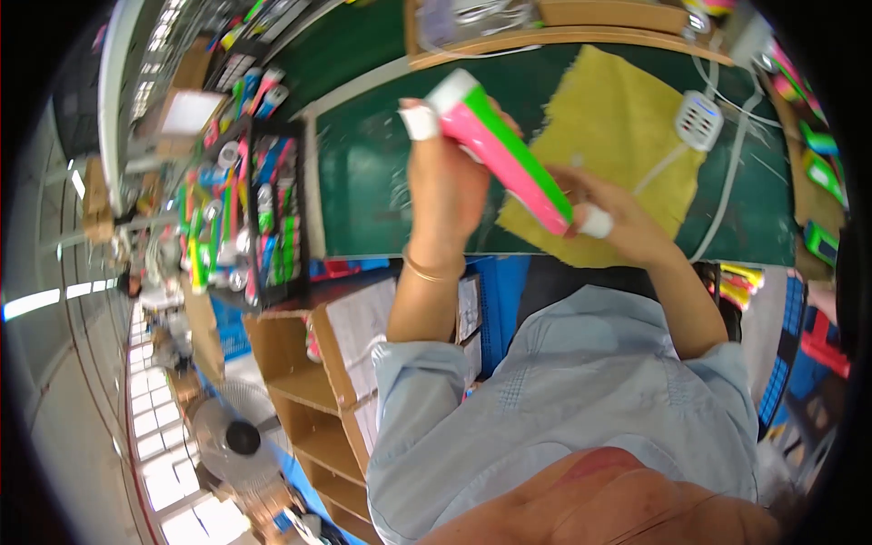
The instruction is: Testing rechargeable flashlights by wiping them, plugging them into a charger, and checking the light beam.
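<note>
Two hands hold one long pink, green and white plastic piece [498, 150] slantwise above the green work surface [363, 182]. At the far left of the view, a black rack [263, 213] crammed with bright pink, green and blue parts stands off the surface's left edge, and a cardboard shelf unit [300, 400] sits below it with a small fan [238, 436] nearby. The left hand [445, 182] is closed around the piece's upper end, just under the white cap, with a thin bangle [429, 269] on the wrist and a white wrap on the thumb tip [420, 122]. The right hand [622, 218] pinches the lower end, fingers together on it, one fingertip [595, 221] wrapped in white; what the fingers do there is hard to make out. Under the right hand a yellow cloth [627, 118] lies on the surface, reaching its near edge. A small white slotted device [699, 120] with a grey cable [731, 182] rests at the cloth's right edge, toward the far right corner.
</note>
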`<state>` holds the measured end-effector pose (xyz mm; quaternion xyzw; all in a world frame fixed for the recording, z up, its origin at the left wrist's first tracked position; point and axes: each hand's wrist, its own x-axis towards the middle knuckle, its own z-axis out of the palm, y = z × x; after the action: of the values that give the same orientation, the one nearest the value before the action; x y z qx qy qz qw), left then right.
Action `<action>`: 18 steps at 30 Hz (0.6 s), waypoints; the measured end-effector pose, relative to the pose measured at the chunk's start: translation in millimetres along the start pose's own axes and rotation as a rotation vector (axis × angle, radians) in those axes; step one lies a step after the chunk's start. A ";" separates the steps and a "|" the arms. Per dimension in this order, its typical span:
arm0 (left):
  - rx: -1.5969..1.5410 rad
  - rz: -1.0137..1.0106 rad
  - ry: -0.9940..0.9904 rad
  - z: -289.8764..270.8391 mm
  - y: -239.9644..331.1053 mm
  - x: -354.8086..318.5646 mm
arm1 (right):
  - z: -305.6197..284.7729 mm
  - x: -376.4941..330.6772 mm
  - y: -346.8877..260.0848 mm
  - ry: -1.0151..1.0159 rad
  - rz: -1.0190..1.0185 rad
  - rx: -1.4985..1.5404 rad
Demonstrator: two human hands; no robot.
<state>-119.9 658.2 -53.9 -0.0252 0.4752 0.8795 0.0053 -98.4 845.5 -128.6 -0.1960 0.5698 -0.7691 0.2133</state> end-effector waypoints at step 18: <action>1.520 0.602 0.455 -155.7 24.5 196.8 | -290.4 -156.3 1.5 1.090 0.615 -2.399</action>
<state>-311.2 511.7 -128.3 -0.0637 0.9130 0.2585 -0.3091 -126.3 1161.5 -218.7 0.2019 0.9164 0.2971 -0.1769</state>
